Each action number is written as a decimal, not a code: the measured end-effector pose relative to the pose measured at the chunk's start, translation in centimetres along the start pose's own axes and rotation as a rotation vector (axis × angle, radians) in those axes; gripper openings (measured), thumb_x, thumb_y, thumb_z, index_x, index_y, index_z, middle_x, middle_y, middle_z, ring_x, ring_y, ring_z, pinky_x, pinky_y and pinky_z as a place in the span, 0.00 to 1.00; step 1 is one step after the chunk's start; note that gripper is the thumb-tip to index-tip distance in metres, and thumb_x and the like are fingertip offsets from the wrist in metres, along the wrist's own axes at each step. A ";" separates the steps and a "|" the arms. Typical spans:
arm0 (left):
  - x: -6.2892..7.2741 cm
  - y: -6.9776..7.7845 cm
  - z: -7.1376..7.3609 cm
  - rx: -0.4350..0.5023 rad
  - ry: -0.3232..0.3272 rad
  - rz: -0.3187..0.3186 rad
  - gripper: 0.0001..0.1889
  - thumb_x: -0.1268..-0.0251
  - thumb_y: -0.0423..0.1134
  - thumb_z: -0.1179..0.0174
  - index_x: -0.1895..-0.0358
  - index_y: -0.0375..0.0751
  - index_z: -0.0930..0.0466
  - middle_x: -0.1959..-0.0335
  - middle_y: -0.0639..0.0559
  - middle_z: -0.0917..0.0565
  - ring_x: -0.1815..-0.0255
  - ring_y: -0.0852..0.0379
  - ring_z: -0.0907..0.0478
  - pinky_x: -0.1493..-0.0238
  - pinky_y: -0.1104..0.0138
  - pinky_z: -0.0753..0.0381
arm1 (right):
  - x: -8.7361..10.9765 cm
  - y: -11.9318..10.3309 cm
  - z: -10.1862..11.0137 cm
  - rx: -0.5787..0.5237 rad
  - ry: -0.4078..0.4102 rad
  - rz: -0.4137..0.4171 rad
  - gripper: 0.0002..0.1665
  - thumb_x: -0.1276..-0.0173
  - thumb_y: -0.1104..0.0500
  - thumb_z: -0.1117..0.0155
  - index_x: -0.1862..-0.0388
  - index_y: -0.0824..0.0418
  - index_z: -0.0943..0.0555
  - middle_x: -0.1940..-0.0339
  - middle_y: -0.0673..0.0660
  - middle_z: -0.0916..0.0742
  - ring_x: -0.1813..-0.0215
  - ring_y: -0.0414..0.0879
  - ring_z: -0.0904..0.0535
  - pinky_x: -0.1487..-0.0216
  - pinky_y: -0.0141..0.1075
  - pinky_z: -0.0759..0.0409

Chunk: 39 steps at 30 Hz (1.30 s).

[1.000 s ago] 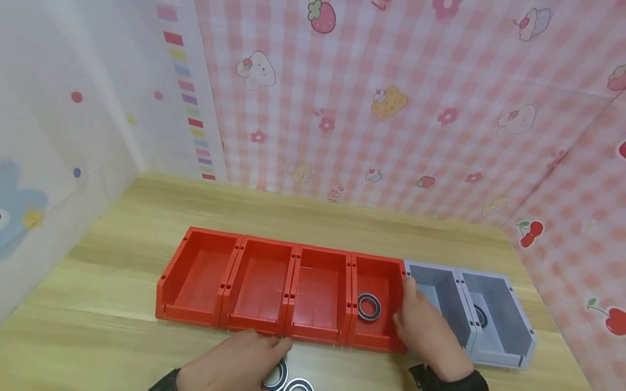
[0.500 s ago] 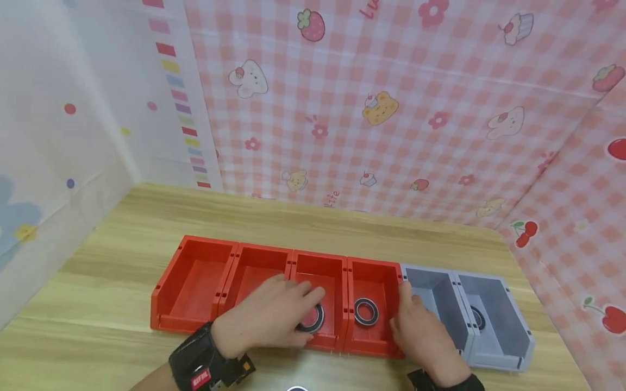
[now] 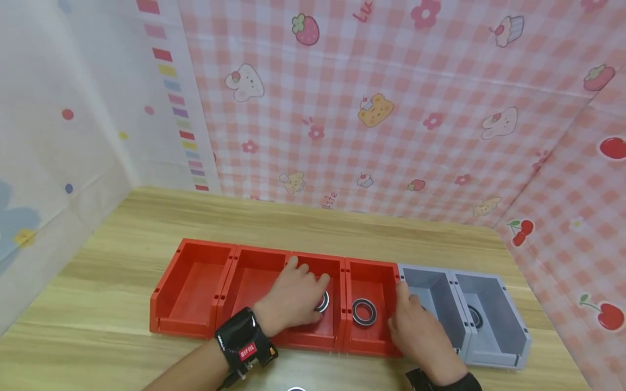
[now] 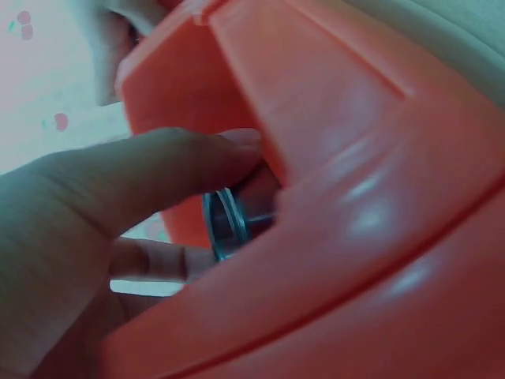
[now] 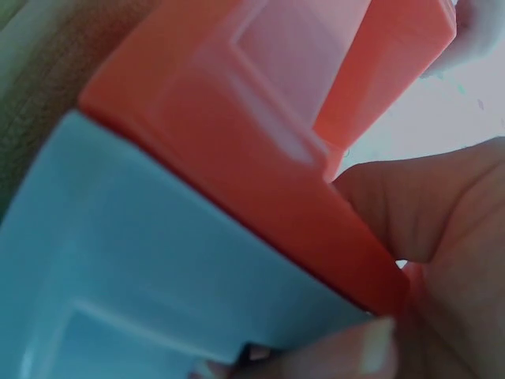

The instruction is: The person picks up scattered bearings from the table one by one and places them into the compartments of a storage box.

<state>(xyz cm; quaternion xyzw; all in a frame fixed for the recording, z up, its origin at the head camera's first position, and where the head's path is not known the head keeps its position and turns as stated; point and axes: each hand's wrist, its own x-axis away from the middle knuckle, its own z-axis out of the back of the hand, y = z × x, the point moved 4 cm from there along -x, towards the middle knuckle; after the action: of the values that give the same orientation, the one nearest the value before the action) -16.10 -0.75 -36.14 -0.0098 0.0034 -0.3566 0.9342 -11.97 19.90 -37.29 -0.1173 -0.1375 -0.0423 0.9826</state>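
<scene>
My left hand [image 3: 295,296] reaches into the third red bin [image 3: 335,266], thumb and fingers on either side of a ball bearing [image 3: 325,302]. In the left wrist view the bearing [image 4: 227,221] shows edge-on between thumb and fingers, partly hidden by the bin's front lip. My right hand [image 3: 420,331] grips the adjoining side walls of the fourth red bin [image 3: 374,279] and the grey bin [image 3: 415,277] beside it. The right wrist view has the thumb [image 5: 410,205] on the red side and a finger on the grey side. Another bearing [image 3: 364,324] lies flat in the fourth red bin.
Two more red bins [image 3: 200,279] continue the row leftward. At its right end, a second grey bin [image 3: 499,326] holds a bearing [image 3: 477,317]. One more bearing [image 3: 295,389] peeks in at the bottom edge. Patterned cloth [image 3: 293,108] hangs behind the wooden table [image 3: 107,271].
My left hand has taken a bearing from the table in front and carried it up and right into the third red bin. The right hand keeps its grip on the bin walls.
</scene>
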 end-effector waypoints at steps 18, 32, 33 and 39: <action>-0.7 0.1 -1.7 -0.092 -0.041 0.007 0.36 0.56 0.61 0.28 0.44 0.44 0.21 0.67 0.53 0.15 0.66 0.55 0.26 0.53 0.57 0.39 | 0.3 0.0 0.0 0.041 0.066 0.060 0.30 0.36 0.62 0.41 0.43 0.66 0.46 0.75 0.60 0.29 0.81 0.49 0.29 0.82 0.41 0.29; -0.7 0.2 -2.0 -0.141 -0.023 0.032 0.33 0.53 0.61 0.31 0.44 0.48 0.21 0.65 0.53 0.15 0.66 0.54 0.28 0.53 0.57 0.39 | 0.3 0.0 0.0 0.037 0.052 0.049 0.30 0.36 0.62 0.40 0.44 0.65 0.46 0.75 0.60 0.29 0.81 0.48 0.30 0.82 0.39 0.30; -0.7 0.2 -2.0 -0.139 -0.023 0.034 0.33 0.53 0.61 0.31 0.44 0.48 0.21 0.64 0.52 0.15 0.66 0.54 0.28 0.53 0.57 0.39 | 0.2 0.0 0.0 0.036 0.051 0.046 0.30 0.36 0.62 0.40 0.44 0.65 0.46 0.75 0.59 0.29 0.81 0.48 0.30 0.82 0.39 0.30; -0.6 0.2 -2.1 -0.152 -0.009 0.033 0.32 0.53 0.61 0.31 0.45 0.48 0.20 0.65 0.52 0.15 0.66 0.54 0.27 0.53 0.58 0.39 | 0.2 0.0 0.0 0.024 0.032 0.023 0.28 0.35 0.61 0.41 0.45 0.64 0.46 0.75 0.59 0.29 0.81 0.48 0.30 0.81 0.38 0.30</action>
<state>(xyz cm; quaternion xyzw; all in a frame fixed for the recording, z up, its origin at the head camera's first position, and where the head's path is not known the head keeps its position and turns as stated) -16.44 -0.17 -38.22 -0.0822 0.0261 -0.3398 0.9365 -11.77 19.89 -37.27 -0.1064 -0.1207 -0.0312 0.9865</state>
